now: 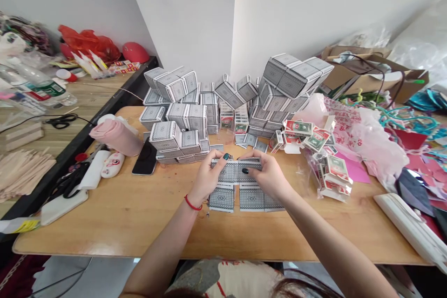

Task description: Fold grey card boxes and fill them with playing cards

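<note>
Above the middle of the table, my left hand (205, 176) pinches the left end of a flat strip of grey-patterned playing cards (228, 172). The strip's right end is between the thumb and fingers of my right hand (271, 178). Dark polish shows on both thumbnails. Just below the strip lie a single face-down card (222, 198) and, to its right, a pair of cards (260, 198) side by side. Whether the held cards are joined I cannot tell. Behind my hands, blocks built of the same cards (188, 118) are stacked left and right.
Open red and green card boxes (307, 132) pile up at right, near a crumpled plastic bag (366, 139). A white elongated device (412, 228) sits by the right edge. A phone (145, 157), a pink bottle (117, 136) and black scissors (72, 179) occupy the left side.
</note>
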The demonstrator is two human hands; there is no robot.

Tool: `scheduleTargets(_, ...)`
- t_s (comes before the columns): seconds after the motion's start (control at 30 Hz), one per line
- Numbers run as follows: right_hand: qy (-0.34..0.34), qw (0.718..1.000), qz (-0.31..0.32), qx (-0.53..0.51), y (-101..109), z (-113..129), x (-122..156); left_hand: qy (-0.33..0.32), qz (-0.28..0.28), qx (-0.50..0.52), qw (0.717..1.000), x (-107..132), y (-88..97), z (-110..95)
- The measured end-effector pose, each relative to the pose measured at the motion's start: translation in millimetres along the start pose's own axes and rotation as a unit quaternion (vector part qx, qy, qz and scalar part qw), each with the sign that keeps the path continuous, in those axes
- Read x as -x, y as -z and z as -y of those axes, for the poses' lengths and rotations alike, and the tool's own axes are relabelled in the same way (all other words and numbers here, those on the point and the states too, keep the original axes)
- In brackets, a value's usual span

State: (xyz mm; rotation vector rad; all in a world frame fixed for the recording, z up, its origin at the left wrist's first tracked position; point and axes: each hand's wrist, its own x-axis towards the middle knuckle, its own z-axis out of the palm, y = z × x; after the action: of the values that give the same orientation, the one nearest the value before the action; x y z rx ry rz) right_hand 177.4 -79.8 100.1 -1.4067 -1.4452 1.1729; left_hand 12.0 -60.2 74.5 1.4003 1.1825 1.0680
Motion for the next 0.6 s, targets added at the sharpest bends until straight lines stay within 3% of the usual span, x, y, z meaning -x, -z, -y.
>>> scheduleTargets(0.3,0.032,0.998,0.022,0.046,11.2,1.6,-6.8,0.008,-0.016,0.011,1.000,-2.3,-2.0,0.0)
scheduleTargets(0.37,0.064,0.996,-0.039,0.042,16.4,0.9,-8.1,0.020,-0.060,0.032,0.998,-5.2,-0.8,0.1)
scheduleTargets(0.5,0.112,0.950,-0.280,0.077,26.9,-7.9,0.3,0.055,-0.184,0.120,0.974,-12.0,2.0,4.7)
scheduleTargets(0.53,0.085,0.944,-0.304,0.092,28.3,-12.2,4.5,0.058,-0.212,0.135,0.966,-13.3,2.3,6.1)
scheduleTargets(0.6,0.001,0.965,-0.245,0.092,27.1,-22.5,13.6,0.062,-0.252,0.152,0.954,-14.9,2.0,8.4)
